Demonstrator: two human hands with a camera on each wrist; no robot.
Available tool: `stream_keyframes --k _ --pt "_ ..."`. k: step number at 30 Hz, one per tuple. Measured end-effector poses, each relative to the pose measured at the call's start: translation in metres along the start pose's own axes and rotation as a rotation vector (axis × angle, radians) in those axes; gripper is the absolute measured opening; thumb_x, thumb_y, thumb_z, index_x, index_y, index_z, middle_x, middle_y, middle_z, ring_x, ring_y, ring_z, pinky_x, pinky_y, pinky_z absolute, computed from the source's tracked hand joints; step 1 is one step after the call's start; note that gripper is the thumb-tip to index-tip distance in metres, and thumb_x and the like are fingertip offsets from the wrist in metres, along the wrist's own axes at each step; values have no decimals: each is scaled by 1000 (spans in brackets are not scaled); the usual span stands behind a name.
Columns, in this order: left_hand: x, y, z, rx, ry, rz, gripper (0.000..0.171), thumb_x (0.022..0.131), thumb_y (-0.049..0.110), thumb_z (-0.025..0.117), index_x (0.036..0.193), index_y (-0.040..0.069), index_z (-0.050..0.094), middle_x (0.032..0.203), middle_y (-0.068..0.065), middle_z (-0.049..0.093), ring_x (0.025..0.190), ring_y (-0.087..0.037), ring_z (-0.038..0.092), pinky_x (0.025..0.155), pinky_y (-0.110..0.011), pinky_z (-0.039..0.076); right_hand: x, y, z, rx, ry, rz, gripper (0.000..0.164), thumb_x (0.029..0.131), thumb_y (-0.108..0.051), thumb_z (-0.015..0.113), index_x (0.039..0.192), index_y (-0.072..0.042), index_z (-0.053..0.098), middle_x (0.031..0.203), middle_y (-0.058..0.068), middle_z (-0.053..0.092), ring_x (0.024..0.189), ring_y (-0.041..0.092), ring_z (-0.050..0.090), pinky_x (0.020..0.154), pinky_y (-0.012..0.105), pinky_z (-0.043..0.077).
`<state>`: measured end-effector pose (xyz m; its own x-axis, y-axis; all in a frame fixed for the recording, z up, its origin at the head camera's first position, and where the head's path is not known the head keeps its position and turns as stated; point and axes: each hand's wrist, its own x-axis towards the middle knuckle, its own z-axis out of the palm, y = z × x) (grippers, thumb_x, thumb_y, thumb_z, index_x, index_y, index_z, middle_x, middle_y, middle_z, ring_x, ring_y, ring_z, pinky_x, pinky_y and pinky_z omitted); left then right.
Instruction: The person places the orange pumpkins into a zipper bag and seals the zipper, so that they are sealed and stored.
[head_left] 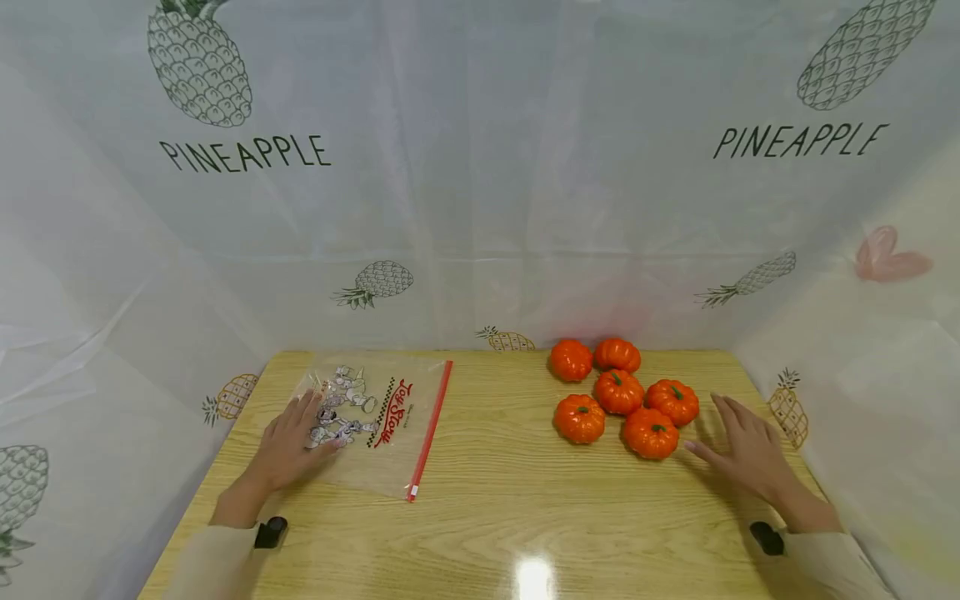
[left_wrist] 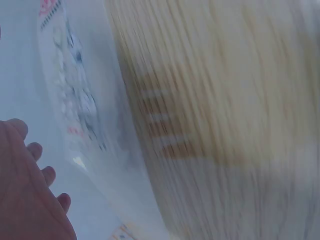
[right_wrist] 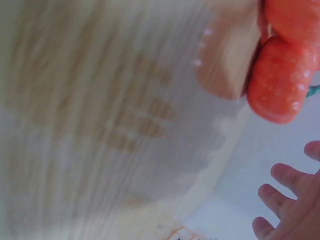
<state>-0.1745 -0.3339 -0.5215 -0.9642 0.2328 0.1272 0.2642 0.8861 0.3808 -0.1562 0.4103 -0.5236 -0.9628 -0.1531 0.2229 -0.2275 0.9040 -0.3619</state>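
Note:
A clear zip bag [head_left: 397, 475] with a red slider strip and printed cartoon figures lies flat on the left of the wooden table. My left hand [head_left: 288, 446] is over the bag's near-left side, fingers spread and relaxed; whether it touches the bag I cannot tell. In the left wrist view the bag [left_wrist: 75, 90] shows beyond the fingertips. Several small orange pumpkins [head_left: 619, 392] with green stems sit grouped on the right. Just right of them is my right hand [head_left: 750, 454], fingers spread, holding nothing. The right wrist view shows a pumpkin [right_wrist: 280, 80] near the fingers.
The light wood table [head_left: 487, 517] has a bright reflection at its front. A white sheet [head_left: 480, 167] printed with pineapples hangs behind it and along both sides, close to the table's edges.

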Motion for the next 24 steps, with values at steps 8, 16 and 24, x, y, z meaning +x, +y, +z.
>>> stream_keyframes --k 8,16,24 --pt "4 23 13 1 10 51 93 97 45 70 161 -9 31 166 -34 27 150 -60 24 112 -80 22 9 -12 0 3 22 -34 99 92 -43 79 161 8 30 151 43 38 130 69 35 99 85 24" --pt "3 48 23 11 -11 65 91 98 47 69 162 -5 32 166 -30 32 150 -58 29 113 -79 25 14 -18 1 12 36 -58 91 95 -37 77 159 9 33 150 42 41 131 65 38 97 81 28" --pt "1 72 36 -27 -28 120 89 98 48 67 162 -5 35 166 -28 35 149 -55 34 113 -78 27 22 -18 0 39 61 -62 81 98 -32 74 156 11 38 147 43 44 126 69 42 94 82 32"
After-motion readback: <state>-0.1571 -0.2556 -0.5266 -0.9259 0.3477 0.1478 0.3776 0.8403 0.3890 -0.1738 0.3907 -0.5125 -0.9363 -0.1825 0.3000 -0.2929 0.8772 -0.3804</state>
